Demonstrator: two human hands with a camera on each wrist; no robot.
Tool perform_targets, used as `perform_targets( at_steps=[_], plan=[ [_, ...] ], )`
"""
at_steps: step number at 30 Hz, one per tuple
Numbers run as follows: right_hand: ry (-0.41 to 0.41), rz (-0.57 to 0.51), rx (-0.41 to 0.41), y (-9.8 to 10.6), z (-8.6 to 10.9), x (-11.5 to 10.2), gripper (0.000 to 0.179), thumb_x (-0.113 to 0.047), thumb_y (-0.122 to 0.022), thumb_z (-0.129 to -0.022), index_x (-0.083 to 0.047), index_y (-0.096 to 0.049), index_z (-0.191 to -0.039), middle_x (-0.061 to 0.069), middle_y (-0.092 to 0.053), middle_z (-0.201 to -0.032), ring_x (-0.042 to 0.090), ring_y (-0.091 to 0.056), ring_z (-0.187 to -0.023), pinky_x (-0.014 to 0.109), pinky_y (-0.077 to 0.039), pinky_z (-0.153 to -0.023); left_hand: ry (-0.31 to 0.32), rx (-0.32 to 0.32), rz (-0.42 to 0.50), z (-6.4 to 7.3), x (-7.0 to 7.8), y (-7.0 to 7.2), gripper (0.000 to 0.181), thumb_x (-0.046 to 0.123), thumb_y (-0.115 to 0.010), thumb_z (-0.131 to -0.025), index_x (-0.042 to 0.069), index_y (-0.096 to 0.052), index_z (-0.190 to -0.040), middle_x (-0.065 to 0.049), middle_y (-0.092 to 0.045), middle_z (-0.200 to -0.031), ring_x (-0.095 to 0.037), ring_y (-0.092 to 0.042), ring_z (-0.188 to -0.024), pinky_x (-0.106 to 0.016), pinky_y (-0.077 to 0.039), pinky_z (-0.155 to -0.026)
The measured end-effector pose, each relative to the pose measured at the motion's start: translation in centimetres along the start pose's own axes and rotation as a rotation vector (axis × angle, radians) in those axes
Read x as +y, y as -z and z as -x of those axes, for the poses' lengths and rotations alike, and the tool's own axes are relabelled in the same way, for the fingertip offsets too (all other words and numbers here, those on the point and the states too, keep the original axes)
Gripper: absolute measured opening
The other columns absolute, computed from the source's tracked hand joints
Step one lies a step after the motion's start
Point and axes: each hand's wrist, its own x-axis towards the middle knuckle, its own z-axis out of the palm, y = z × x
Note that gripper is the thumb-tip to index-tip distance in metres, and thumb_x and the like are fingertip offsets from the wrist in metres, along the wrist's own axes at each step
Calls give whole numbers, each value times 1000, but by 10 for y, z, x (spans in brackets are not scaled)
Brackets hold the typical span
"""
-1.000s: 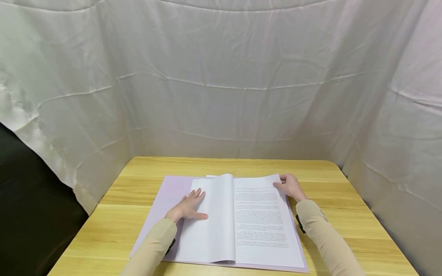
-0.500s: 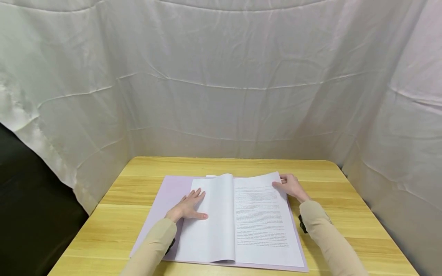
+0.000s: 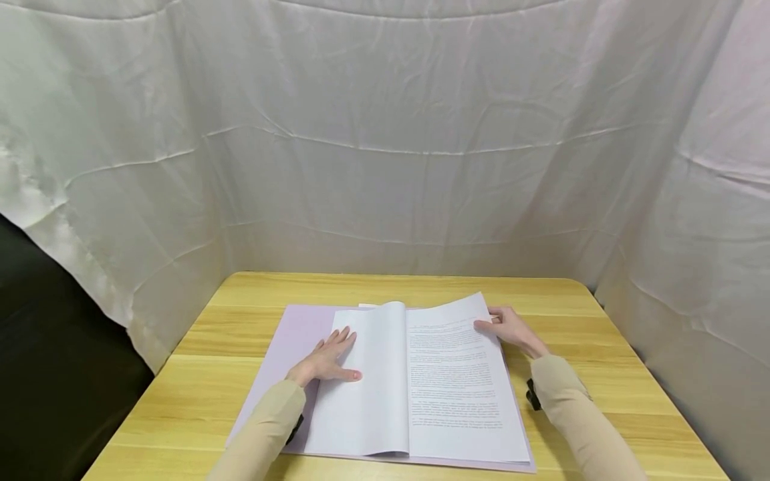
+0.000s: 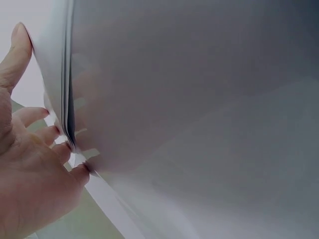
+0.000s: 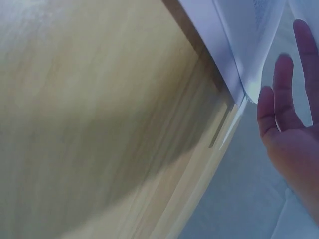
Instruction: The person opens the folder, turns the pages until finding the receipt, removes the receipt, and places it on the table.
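A lilac folder (image 3: pixel 303 324) lies spread on the table under a stack of white paper. On its left side, the turned sheets (image 3: pixel 381 407) show a blank face and bulge near the middle fold. My left hand (image 3: pixel 325 363) rests on them with fingers spread; the left wrist view shows several layered sheet edges (image 4: pixel 66 74) beside its fingers. At the upper right corner area, my right hand (image 3: pixel 511 329) pinches the printed page (image 3: pixel 454 387) by its right edge, and that corner is lifted. In the right wrist view the hand (image 5: pixel 294 124) is partly cut off.
The wooden table (image 3: pixel 601 394) extends around the folder on every side. A pale cloth curtain (image 3: pixel 421 167) hangs behind it and at both sides. Dark material (image 3: pixel 54 374) shows at the far left. A small white tab (image 3: pixel 367 306) sticks out above the paper stack.
The printed page's top right corner has risen higher in my right hand's pinch. My right wrist and sleeve have shifted to the right. The left hand stays in place.
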Motion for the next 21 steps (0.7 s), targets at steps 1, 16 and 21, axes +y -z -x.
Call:
perform_targets(
  at_steps=[1, 16, 21],
  plan=[
    [9, -5, -13, 0, 1, -1, 50, -21, -65, -99, 8, -52, -138, 23, -75, -104, 20, -75, -78, 29, -61, -68, -8, 0, 1, 0, 0, 0, 101, 45, -76, -86, -2, -22, -158, -26, -10, -168, -47, -6, -156, -67, -5, -125],
    [72, -106, -146, 0, 11, 0, 59, -18, -63, -99, 6, -40, -147, 29, -71, -114, 25, -76, -83, 37, -64, -71, -67, 19, 114, 1, -6, 5, 105, 54, -68, -90, -7, -16, -158, -28, -6, -167, -49, 0, -155, -69, 1, -124],
    [98, -139, -183, 0, 14, -3, 61, -16, -63, -99, 7, -35, -149, 32, -70, -115, 27, -77, -85, 37, -64, -71, -71, 27, 141, 0, -7, 5, 102, 52, -66, -92, -7, -14, -158, -27, -5, -168, -47, 2, -156, -67, 3, -124]
  ],
)
